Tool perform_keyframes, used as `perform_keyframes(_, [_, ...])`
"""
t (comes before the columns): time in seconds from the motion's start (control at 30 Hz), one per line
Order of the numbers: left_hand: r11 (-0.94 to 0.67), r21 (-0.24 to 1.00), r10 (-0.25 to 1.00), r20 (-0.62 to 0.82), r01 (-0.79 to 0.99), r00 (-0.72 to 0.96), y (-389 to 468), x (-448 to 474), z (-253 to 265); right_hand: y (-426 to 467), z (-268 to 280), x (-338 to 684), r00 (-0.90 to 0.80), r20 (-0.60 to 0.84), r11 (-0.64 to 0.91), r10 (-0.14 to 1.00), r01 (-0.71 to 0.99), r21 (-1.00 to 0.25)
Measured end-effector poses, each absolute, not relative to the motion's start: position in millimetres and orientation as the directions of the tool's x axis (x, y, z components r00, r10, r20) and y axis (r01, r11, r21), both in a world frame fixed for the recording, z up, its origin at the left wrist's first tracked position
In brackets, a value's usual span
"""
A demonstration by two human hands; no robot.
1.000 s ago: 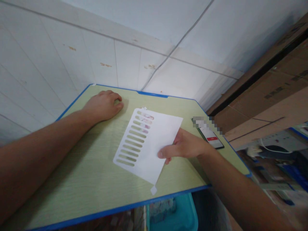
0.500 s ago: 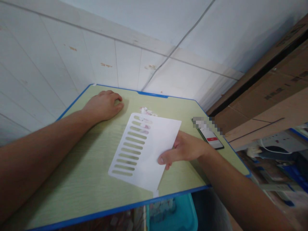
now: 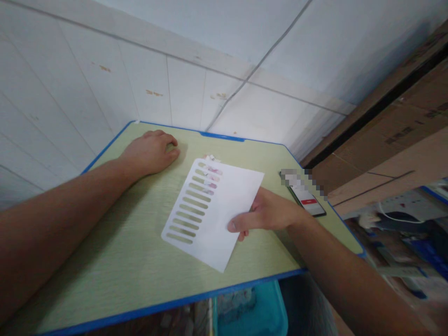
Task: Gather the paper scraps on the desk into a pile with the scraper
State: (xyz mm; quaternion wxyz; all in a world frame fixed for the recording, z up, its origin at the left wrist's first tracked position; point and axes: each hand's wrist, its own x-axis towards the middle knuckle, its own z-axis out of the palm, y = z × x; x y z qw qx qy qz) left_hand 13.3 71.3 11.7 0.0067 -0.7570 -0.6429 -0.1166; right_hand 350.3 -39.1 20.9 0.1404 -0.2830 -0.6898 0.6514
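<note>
My right hand [image 3: 264, 212] grips the right edge of a white slotted card [image 3: 226, 205], thumb on top and fingers underneath. A row of several long rounded slots runs down the card's left side. The card is held above the green tabletop [image 3: 115, 242]. Beyond its upper left part lies a small pile of pale, patterned scraps [image 3: 212, 158], partly hidden and partly showing through the upper slots. On the table's far left part rests my left hand [image 3: 150, 151], palm down and loosely curved, thumb and forefinger apart, with nothing visible in it.
A phone [image 3: 308, 200] with a lit screen lies at the table's right side. Below the front edge stands a teal bin [image 3: 276, 308]. Cardboard boxes [image 3: 392, 126] are stacked to the right. A grey cable [image 3: 247, 79] runs down the white wall behind the table.
The card's lower edge has moved slightly up and away from the table's front edge, and its top now covers more of the scraps. My left hand has stayed in place.
</note>
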Motion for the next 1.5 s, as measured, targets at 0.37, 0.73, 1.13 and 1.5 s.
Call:
perform_keyframes(0.37, [-0.189,0.129,0.968,0.193,0.973,0.162,72.8,10.2,8.2,-36.0,32.7,343.4,-0.55,0.005,0.096,0.835,0.137,-0.986])
perform_keyframes(0.73, [-0.233,0.111,0.945,0.262,0.966,0.198,90.5,-3.7,-10.0,-23.7,36.3,346.2,0.023,0.261,0.233,0.965,0.381,-0.895])
perform_keyframes(1.13, [-0.228,0.102,0.95,0.241,0.968,0.198,88.9,-3.0,-8.4,-19.0,30.5,352.1,0.035,0.257,0.214,0.966,0.455,-0.864])
perform_keyframes(1.5, [-0.227,0.125,0.95,0.247,0.966,0.191,88.7,-3.4,-8.6,-28.6,35.7,340.0,-0.03,0.27,0.261,0.962,0.382,-0.887])
